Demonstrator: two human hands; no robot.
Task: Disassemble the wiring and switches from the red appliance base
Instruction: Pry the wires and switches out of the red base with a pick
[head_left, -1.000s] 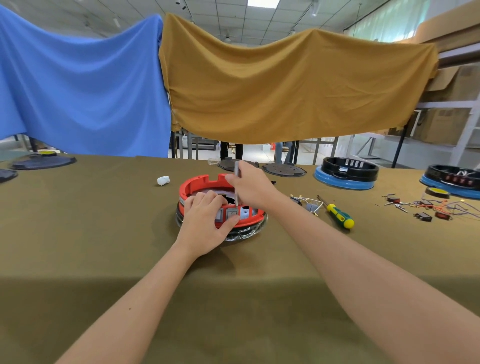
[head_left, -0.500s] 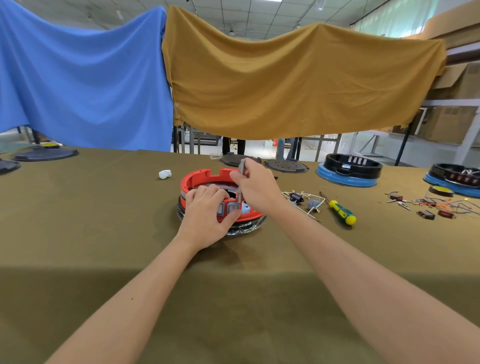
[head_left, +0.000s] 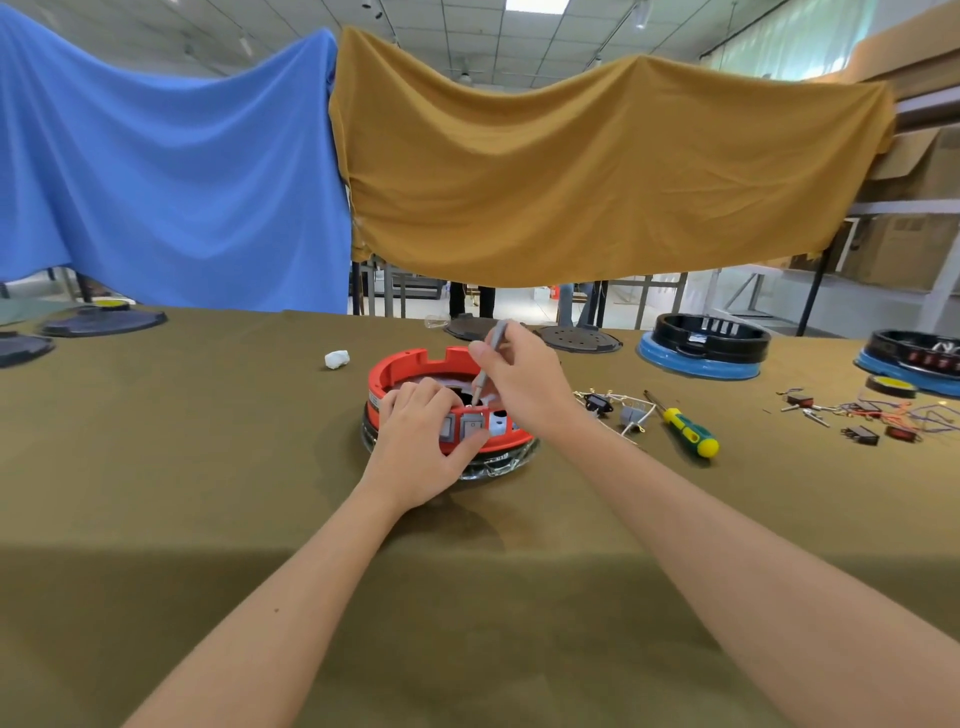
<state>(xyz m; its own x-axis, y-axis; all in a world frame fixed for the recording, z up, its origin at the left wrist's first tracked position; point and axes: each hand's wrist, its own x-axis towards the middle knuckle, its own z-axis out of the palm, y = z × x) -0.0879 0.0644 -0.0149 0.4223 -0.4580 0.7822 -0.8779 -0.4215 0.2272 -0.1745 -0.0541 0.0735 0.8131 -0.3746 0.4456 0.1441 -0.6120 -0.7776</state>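
Observation:
The round red appliance base (head_left: 410, 364) sits in the middle of the olive-covered table (head_left: 208, 467). My left hand (head_left: 421, 441) grips its near rim, thumb under a grey rocker switch (head_left: 472, 427) set in the front wall. My right hand (head_left: 524, 379) holds a thin grey tool (head_left: 491, 358) like a pen, tip pointing down inside the base just behind the switches. A white round opening (head_left: 498, 422) shows to the right of the switches. Removed switches with white wires (head_left: 613, 408) lie on the cloth right of the base.
A green and yellow screwdriver (head_left: 685, 428) lies to the right. Further right are loose switches and coloured wires (head_left: 872, 415). Black bases on blue rings (head_left: 701, 348) stand at the back right, dark discs (head_left: 101, 322) at the back left. A white crumpled scrap (head_left: 336, 358) lies left of the base.
My right hand has tilted the grey tool and lowered its tip deeper behind the switches. My left hand keeps its grip on the rim. The base has not moved.

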